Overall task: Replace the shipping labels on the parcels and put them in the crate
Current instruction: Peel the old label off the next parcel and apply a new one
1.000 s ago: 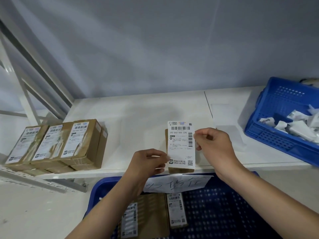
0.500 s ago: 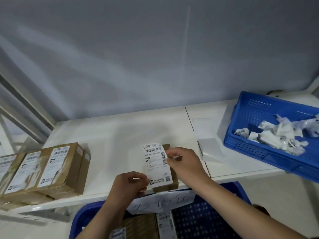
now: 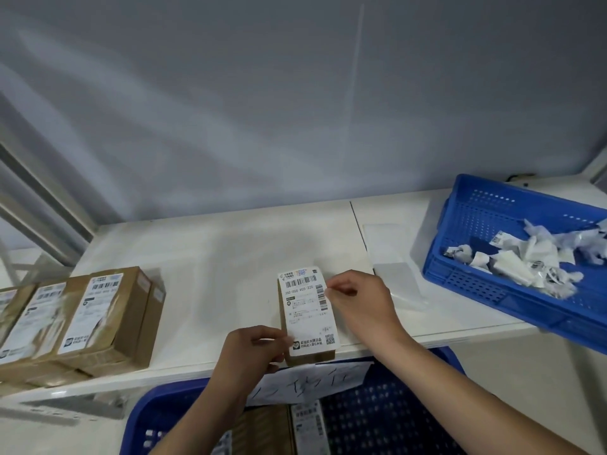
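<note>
A small brown parcel (image 3: 310,356) lies at the front edge of the white table (image 3: 213,257). A white shipping label (image 3: 307,311) with barcodes lies over its top. My left hand (image 3: 254,351) pinches the label's lower left corner. My right hand (image 3: 358,300) pinches its upper right edge. Below the table edge stands a blue crate (image 3: 404,421) holding labelled parcels (image 3: 308,428), with a handwritten paper sheet (image 3: 308,384) over its rim.
Three labelled brown parcels (image 3: 101,316) sit in a row on the table's left. A blue basket (image 3: 476,287) with crumpled label scraps is at the right. Blank backing sheets (image 3: 394,257) lie between it and my right hand. White shelf struts rise at far left.
The label came down from above the parcel and now lies over its top, still pinched by both hands. The view shifted left and downward.
</note>
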